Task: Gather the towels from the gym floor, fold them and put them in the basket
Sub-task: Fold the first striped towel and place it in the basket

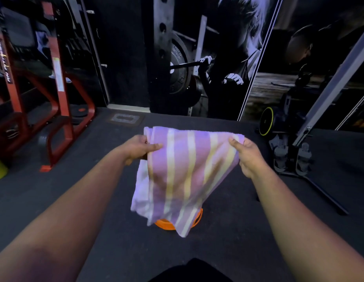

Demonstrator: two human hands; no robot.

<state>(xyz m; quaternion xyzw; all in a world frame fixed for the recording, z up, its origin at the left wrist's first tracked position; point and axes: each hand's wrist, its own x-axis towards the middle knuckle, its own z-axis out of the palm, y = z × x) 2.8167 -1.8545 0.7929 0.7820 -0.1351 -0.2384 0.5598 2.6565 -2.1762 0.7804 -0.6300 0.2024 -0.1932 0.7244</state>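
**gymrat_88:** Towel (185, 171) is up in the air, held out in front between both hands, hanging over the dark floor (95, 210). Looks like soft terry, kinda fuzzy, purple-ish in this light with pale yellow-white stripes running down it. It's doubled over, so you get a thick layered edge on the left and a loose pointy corner drooping at the bottom.

**mat_lurker:** How's it being held?

**gymrat_88:** Left hand (139, 148) has the upper left corner pinched, thumb lying flat across the front of the cloth, the other fingers tucked behind where I can't see them. Right hand (247, 155) grips the upper right corner, thumb on the near side pointing up, fingers curled round the back. Both arms are stretched forward and bare, top edge pulled fairly taut between them.

**mat_lurker:** And the orange thing under it?

**gymrat_88:** Basket (198, 217), smooth orange plastic, round-ish rim. It sits on the floor right below the towel's hanging end, mostly hidden by it. Can't tell if the cloth touches it.

**mat_lurker:** Floor looks rough.

**gymrat_88:** Yeah, speckled rubber matting. Red steel frame (57, 98) off to the left with boxy tubing, a black plate with a yellow rim (266, 124) at the right, and a big glossy wall mural (227, 58) behind.
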